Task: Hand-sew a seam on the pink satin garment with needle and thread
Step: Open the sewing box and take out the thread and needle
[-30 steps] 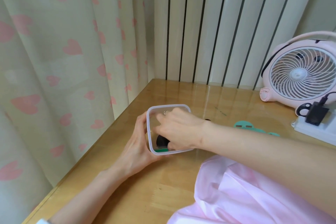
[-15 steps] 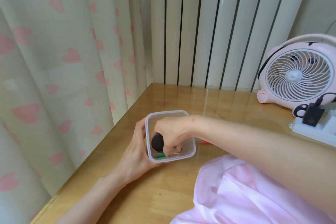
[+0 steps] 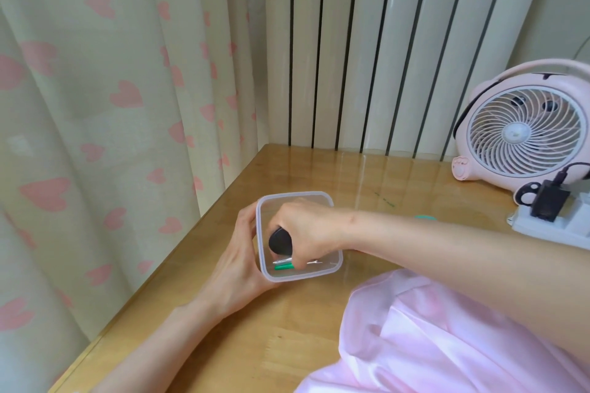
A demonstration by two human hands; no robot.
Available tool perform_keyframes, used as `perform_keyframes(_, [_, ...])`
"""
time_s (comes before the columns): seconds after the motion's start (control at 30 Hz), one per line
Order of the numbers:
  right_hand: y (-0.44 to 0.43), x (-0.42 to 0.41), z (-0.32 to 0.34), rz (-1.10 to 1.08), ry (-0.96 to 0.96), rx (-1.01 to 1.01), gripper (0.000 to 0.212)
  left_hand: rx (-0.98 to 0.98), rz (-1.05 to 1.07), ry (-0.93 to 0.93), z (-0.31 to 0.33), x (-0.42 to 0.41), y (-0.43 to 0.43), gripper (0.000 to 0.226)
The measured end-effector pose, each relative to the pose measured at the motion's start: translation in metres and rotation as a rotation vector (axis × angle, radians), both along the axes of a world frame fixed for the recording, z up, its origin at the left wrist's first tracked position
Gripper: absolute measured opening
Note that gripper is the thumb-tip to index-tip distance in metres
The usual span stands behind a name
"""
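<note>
- Gripping the clear box (image 3: 297, 277) with my left hand (image 3: 236, 268), thumb along its side.
- My right hand (image 3: 308, 226) is inside, fingers curled round a black object (image 3: 280, 241).

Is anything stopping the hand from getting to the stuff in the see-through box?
Nothing visible does. The clear plastic box has no lid on, and the right hand is inside it, fingertips down by the black round thing and green piece. The left hand holds the box.

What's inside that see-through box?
In the box, the right hand reaches in, beside a black round thing, a green stick and something silvery. The hand hides the rest.
</note>
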State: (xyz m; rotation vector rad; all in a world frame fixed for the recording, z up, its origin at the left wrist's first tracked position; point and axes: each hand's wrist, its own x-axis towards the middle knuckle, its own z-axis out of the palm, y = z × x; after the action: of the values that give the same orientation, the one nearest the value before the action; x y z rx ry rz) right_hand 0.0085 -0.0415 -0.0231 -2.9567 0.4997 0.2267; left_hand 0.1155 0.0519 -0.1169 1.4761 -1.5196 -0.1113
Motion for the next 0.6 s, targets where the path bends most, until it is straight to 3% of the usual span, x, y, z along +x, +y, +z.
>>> perform_keyframes(0.13, [0.005, -0.023, 0.025, 0.013, -0.165, -0.058, 0.024, -0.036, 0.013, -0.024, -0.001, 0.004, -0.001, 0.102])
perform_keyframes(0.4, [-0.007, -0.048, 0.066, -0.138, -0.527, 0.121, 0.030, -0.115, 0.064, -0.069, -0.004, 0.007, -0.005, 0.101])
perform_keyframes(0.5, [-0.007, -0.045, 0.062, -0.143, -0.567, 0.143, 0.030, -0.065, 0.070, 0.063, -0.004, 0.007, -0.006, 0.106])
perform_keyframes(0.6, [-0.002, -0.031, 0.039, -0.076, -0.485, 0.065, 0.032, 0.043, -0.006, 0.154, -0.008, 0.011, -0.010, 0.112])
